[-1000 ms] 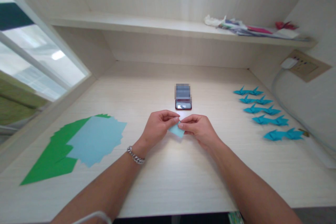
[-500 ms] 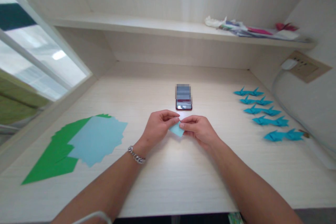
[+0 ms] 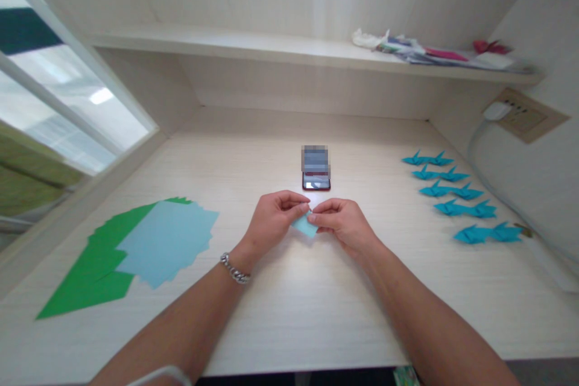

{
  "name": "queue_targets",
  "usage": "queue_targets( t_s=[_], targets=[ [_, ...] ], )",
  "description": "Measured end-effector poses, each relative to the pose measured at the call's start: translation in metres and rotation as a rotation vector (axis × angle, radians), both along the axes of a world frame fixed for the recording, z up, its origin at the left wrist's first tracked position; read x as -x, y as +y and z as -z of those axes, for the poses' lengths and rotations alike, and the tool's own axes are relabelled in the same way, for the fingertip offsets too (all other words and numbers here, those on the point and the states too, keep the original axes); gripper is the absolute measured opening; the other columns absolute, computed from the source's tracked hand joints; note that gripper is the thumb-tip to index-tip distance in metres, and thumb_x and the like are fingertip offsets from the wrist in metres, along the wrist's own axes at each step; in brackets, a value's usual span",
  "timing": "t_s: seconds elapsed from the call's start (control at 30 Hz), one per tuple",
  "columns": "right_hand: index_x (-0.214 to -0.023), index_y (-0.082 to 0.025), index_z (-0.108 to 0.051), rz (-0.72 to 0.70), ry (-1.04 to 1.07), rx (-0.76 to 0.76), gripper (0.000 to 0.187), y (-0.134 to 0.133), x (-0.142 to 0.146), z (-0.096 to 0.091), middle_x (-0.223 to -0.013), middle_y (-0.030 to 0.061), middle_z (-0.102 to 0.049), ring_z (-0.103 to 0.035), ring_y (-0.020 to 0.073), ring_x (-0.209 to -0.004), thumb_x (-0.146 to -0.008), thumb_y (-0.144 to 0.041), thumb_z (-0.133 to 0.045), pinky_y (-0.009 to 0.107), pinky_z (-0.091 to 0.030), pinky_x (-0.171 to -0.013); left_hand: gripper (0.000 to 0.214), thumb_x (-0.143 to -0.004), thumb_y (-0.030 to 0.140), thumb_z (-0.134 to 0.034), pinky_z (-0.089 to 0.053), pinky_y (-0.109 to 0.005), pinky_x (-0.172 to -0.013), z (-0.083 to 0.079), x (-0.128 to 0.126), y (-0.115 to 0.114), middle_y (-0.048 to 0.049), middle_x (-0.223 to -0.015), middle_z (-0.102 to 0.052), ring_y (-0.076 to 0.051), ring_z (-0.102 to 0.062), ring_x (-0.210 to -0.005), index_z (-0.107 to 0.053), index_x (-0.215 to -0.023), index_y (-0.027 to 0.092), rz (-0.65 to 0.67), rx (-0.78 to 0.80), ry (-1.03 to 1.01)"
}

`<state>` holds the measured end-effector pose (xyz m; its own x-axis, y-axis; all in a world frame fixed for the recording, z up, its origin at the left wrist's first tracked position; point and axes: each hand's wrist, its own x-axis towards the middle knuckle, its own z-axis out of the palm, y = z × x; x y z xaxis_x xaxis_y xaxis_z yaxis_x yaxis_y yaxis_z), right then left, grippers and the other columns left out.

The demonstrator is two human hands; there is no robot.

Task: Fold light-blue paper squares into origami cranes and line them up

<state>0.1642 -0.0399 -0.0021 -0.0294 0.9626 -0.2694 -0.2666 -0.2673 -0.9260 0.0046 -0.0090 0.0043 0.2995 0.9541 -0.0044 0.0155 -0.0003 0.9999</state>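
A small folded piece of light blue paper [image 3: 304,227] hangs just above the desk, pinched at its top corner between both hands. My left hand [image 3: 271,220], with a metal bracelet at the wrist, is closed on its left side. My right hand [image 3: 346,224] is closed on its right side, and the fingertips of the two hands meet at the top corner. Most of the paper is hidden by the fingers.
A stack of light blue sheets [image 3: 167,241] lies on green sheets [image 3: 90,271] at the left. A phone [image 3: 315,169] lies beyond my hands. Several folded blue paper figures [image 3: 456,193] sit in rows at the right. Papers [image 3: 429,51] rest on the shelf; a cable [image 3: 479,151] hangs from a wall socket.
The hands and paper have barely shifted; the fingers keep pinching the same top corner.
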Motion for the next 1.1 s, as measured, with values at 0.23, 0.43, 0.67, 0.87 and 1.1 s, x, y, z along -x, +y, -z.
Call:
queue_targets(
  t_s=[0.23, 0.43, 0.67, 0.87, 1.1],
  targets=[
    [-0.066, -0.015, -0.068, -0.053, 0.006, -0.002, 0.028, -0.0022, 0.0009, 0.0003, -0.061, 0.001, -0.065, -0.059, 0.0129, -0.055, -0.046, -0.024, -0.085, 0.027, -0.047, -0.054, 0.023, -0.074, 0.027, -0.065, -0.05, -0.025, -0.057, -0.0006, 0.0029, 0.0058, -0.0047, -0.069, -0.069, -0.014, -0.061, -0.059, -0.067, -0.092, 0.013, -0.042, 0.028, -0.061],
    [-0.067, -0.015, -0.068, -0.059, -0.009, -0.02, 0.024, -0.0033, 0.0004, -0.0025, -0.061, 0.0012, -0.066, -0.059, 0.0133, -0.056, -0.049, -0.022, -0.083, 0.028, -0.048, -0.056, 0.034, -0.076, 0.038, -0.066, -0.048, -0.024, -0.056, -0.003, 0.0057, 0.0056, -0.0065, -0.073, -0.069, -0.013, -0.061, -0.06, -0.064, -0.1, 0.014, 0.06, 0.051, -0.032],
    [-0.069, -0.016, -0.068, -0.082, -0.062, -0.062, 0.025, -0.0033, -0.0016, -0.0032, -0.061, 0.0015, -0.066, -0.06, 0.0137, -0.057, -0.051, -0.026, -0.083, 0.028, -0.048, -0.057, 0.035, -0.065, 0.026, -0.077, -0.044, -0.023, -0.053, -0.0003, 0.0058, 0.0032, -0.0029, -0.065, -0.067, -0.013, -0.061, -0.057, -0.063, -0.095, 0.014, 0.11, 0.064, -0.007],
    [-0.069, -0.015, -0.067, -0.099, -0.048, -0.049, 0.029, -0.003, -0.0015, -0.005, -0.062, 0.0006, -0.065, -0.058, 0.012, -0.056, -0.05, -0.027, -0.084, 0.027, -0.048, -0.056, 0.029, -0.067, 0.025, -0.074, -0.045, -0.023, -0.055, -0.0007, 0.0059, 0.0031, -0.0028, -0.065, -0.068, -0.012, -0.059, -0.055, -0.063, -0.091, 0.014, 0.114, 0.108, -0.094],
    [-0.071, -0.015, -0.066, -0.107, -0.008, -0.037, 0.03, -0.0029, -0.0011, -0.0029, -0.062, 0.0, -0.065, -0.058, 0.0116, -0.056, -0.05, -0.027, -0.085, 0.026, -0.048, -0.055, 0.021, -0.074, 0.027, -0.068, -0.039, -0.02, -0.049, -0.0001, 0.004, 0.0018, 0.0008, -0.06, -0.059, -0.009, -0.052, -0.053, -0.065, -0.091, 0.014, 0.081, 0.022, -0.017]
  ],
)
